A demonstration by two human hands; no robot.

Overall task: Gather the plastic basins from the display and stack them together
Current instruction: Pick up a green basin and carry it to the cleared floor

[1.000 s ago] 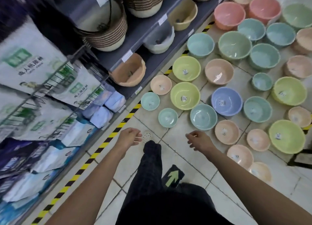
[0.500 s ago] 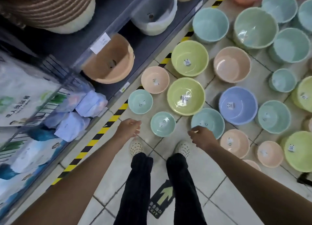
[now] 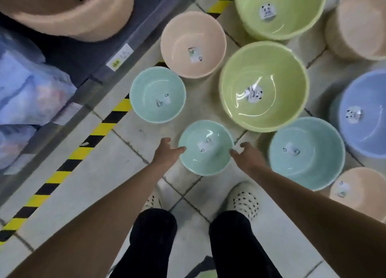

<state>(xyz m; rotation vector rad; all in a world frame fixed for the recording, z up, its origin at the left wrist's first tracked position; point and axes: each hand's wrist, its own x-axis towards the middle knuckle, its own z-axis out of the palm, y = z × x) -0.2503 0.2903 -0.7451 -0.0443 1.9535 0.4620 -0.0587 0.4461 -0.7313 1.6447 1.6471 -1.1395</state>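
Observation:
Several plastic basins stand upright on the tiled floor. A small teal basin (image 3: 205, 147) lies nearest my feet. My left hand (image 3: 167, 152) is at its left rim and my right hand (image 3: 247, 155) at its right rim, fingers spread and touching or nearly touching the edge. Around it stand another small teal basin (image 3: 157, 94), a peach basin (image 3: 193, 43), a large green basin (image 3: 264, 85), a medium teal basin (image 3: 307, 152), a second green basin (image 3: 279, 8) and a blue basin (image 3: 363, 112).
A grey shelf (image 3: 83, 54) on the left holds a large tan basin (image 3: 66, 8) and wrapped blue packs (image 3: 31, 89). Yellow-black tape (image 3: 98, 131) runs along its foot. More peach basins lie at the right edge (image 3: 359, 23). My shoes (image 3: 244, 200) stand just behind the small basin.
I have bent down and closer to the floor. Both hands moved forward from in front of my feet to either side of the nearest small teal basin.

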